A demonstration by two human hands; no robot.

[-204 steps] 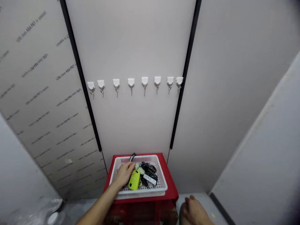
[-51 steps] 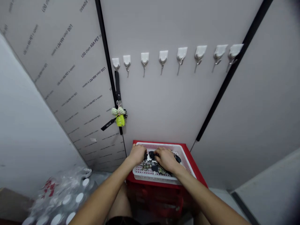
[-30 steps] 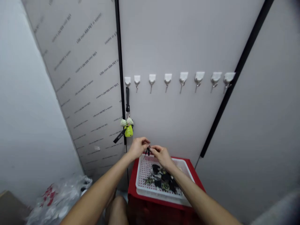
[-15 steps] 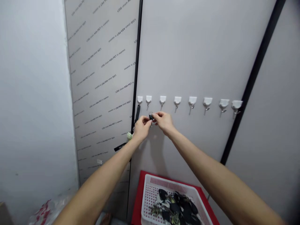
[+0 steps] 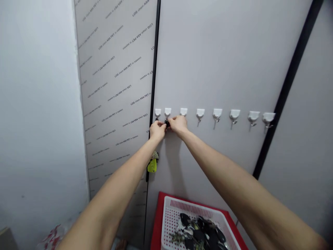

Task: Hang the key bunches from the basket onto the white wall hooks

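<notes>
Both hands meet on a small black keyring (image 5: 167,123) just below the second white hook (image 5: 168,111) from the left. My left hand (image 5: 157,131) pinches it from the left side with thumb and fingers. On its right, my right hand (image 5: 178,124) grips it too, covering the lower part of the third hook (image 5: 183,111). Fingers hide most of the keyring, and I cannot tell whether it touches the hook. Under the leftmost hook (image 5: 158,112), keys with a yellow-green tag (image 5: 152,166) dangle beside my left wrist.
More white hooks (image 5: 217,113) continue rightward along the grey panel (image 5: 221,62). Below, a white perforated basket (image 5: 179,204) holds keys and black fobs (image 5: 200,232) on a red surface (image 5: 157,222). A plastic bag (image 5: 52,238) lies at lower left.
Both hands have risen with the keyring, from below the hooks up to the second one. The yellow-green tag now shows below my left wrist. The view has shifted slightly.
</notes>
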